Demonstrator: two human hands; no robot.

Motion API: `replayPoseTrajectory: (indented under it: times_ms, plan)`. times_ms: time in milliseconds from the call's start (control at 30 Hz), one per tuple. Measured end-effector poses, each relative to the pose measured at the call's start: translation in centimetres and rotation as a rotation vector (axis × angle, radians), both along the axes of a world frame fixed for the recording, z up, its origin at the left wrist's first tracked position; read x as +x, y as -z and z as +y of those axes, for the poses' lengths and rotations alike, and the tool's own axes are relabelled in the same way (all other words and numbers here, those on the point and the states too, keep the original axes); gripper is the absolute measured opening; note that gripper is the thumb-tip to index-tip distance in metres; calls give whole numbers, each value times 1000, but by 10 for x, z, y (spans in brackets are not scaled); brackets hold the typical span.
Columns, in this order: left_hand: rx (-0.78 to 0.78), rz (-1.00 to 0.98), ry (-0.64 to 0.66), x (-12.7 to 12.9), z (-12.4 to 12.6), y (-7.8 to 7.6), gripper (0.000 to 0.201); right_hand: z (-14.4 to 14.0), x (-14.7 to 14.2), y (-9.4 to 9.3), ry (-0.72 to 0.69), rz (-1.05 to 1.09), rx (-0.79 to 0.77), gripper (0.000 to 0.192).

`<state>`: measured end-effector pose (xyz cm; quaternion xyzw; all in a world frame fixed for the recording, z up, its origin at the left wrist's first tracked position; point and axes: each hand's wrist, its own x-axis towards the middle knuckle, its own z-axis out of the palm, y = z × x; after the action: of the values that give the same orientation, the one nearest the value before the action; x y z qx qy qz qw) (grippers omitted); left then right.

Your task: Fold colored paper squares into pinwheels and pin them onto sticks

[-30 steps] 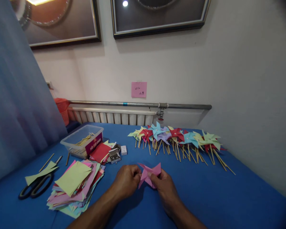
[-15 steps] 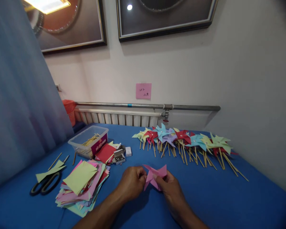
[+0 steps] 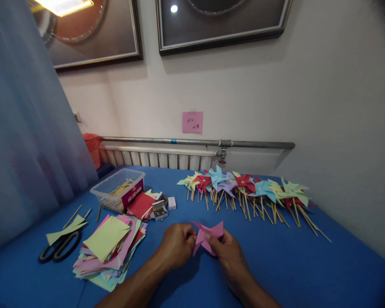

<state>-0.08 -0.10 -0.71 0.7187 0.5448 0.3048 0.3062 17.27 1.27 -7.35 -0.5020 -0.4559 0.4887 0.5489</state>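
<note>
Both of my hands hold a folded pink paper pinwheel [image 3: 208, 234] low over the blue table [image 3: 295, 265]. My left hand [image 3: 176, 245] pinches its left side with fingers closed. From the right, my right hand [image 3: 226, 254] grips the lower part, with the thumb on the paper. What the fingers hold at the pinwheel's centre is hidden. A row of finished paper pinwheels on wooden sticks [image 3: 247, 190] lies beyond my hands, toward the wall.
A stack of coloured paper squares [image 3: 107, 248] lies left of my hands, with black scissors [image 3: 56, 250] further left. A clear plastic box of sticks [image 3: 120, 192], a small open box of pins [image 3: 159, 211] and red paper [image 3: 141, 205] sit behind. Radiator and pipe [image 3: 192, 142] run along the wall.
The view shifted slightly, so the table items sit a little further right than a second ago. My hands keep holding the pink pinwheel with little visible movement.
</note>
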Motion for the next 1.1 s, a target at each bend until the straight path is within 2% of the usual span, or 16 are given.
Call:
replayPoseTrajectory:
  times_ms: [200, 467, 1100]
  plan:
    - [-4, -15, -13, 1, 0, 0, 16, 1, 1, 0, -19, 61, -22, 36]
    - [-14, -38, -19, 1, -1, 0, 17, -1, 1, -6, -13, 29, -25, 37]
    - [-12, -18, -23, 2, -1, 1, 18, 3, -1, 5, 16, 29, -10, 36]
